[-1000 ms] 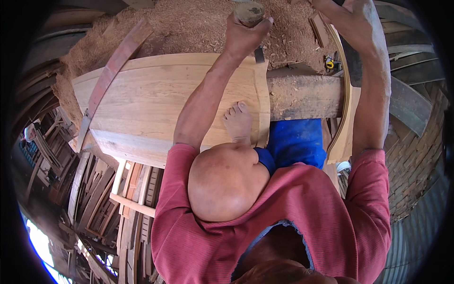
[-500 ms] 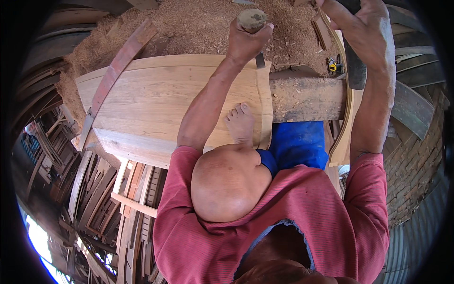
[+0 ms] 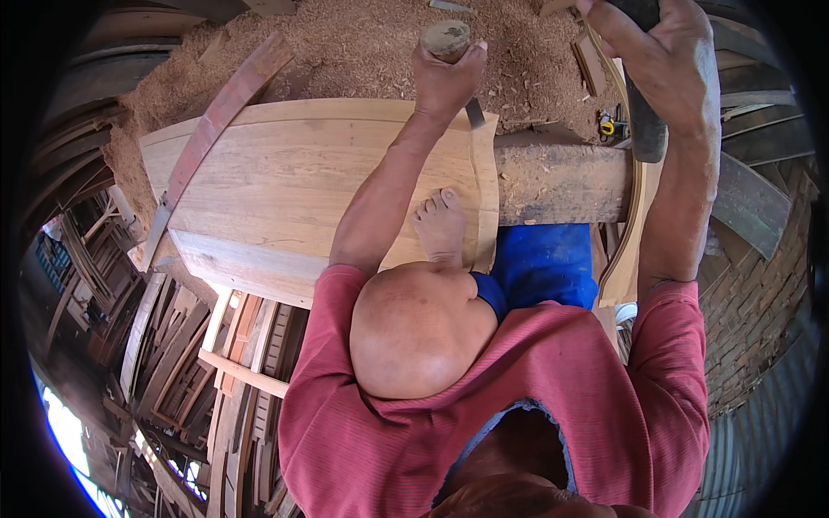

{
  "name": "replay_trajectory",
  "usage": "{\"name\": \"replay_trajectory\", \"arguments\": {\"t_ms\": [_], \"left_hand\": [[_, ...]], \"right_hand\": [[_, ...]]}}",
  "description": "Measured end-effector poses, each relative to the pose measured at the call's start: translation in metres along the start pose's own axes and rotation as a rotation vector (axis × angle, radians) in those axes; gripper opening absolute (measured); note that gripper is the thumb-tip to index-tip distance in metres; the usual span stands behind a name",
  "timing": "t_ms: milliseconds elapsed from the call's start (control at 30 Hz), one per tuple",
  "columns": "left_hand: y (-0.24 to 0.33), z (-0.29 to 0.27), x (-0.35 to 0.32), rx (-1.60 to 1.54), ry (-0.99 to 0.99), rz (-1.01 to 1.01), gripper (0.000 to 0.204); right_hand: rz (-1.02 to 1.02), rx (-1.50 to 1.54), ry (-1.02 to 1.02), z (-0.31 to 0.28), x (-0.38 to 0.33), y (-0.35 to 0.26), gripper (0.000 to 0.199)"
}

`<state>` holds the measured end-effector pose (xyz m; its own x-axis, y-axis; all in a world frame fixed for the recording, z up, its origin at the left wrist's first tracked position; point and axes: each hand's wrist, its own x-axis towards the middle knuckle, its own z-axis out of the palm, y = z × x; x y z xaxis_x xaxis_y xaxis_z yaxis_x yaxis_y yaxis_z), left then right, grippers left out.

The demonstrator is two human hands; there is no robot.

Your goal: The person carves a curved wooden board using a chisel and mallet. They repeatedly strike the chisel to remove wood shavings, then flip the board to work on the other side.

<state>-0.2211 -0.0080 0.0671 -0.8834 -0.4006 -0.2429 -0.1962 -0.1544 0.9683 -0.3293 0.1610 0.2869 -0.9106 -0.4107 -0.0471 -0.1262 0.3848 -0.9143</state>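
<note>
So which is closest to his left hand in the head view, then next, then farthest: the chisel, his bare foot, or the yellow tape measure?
From the left hand:
1. Chisel: held in that hand, at the panel's top edge.
2. Bare foot: below the hand, resting on the wooden panel.
3. Yellow tape measure: off to the right, on the sawdust.

Mallet (image 3: 646,121) head cut off by the top edge above the log (image 3: 561,183); chisel (image 3: 449,43) shaft hidden inside the left hand (image 3: 446,79).

Red finely ribbed T-shirt (image 3: 553,406) worn with short sleeves, forearms left bare below them, blue shorts (image 3: 540,268) seen just beyond the shirt, foot (image 3: 440,226) left unshod, both hands ungloved
</note>
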Motion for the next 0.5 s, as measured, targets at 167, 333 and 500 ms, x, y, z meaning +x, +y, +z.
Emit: {"name": "replay_trajectory", "arguments": {"t_ms": [167, 333, 500], "left_hand": [[0.006, 0.000, -0.010, 0.004, -0.099, 0.072, 0.012], [0.009, -0.002, -0.016, -0.025, -0.135, 0.049, 0.012], [0.015, 0.001, -0.011, -0.003, -0.199, 0.082, 0.012]], "right_hand": [[-0.007, -0.076, 0.101, 0.012, -0.002, -0.002, 0.027], [0.239, -0.432, -0.178, 0.025, -0.007, 0.013, 0.044], [-0.113, -0.884, -0.417, 0.027, 0.001, 0.050, 0.033]]}}
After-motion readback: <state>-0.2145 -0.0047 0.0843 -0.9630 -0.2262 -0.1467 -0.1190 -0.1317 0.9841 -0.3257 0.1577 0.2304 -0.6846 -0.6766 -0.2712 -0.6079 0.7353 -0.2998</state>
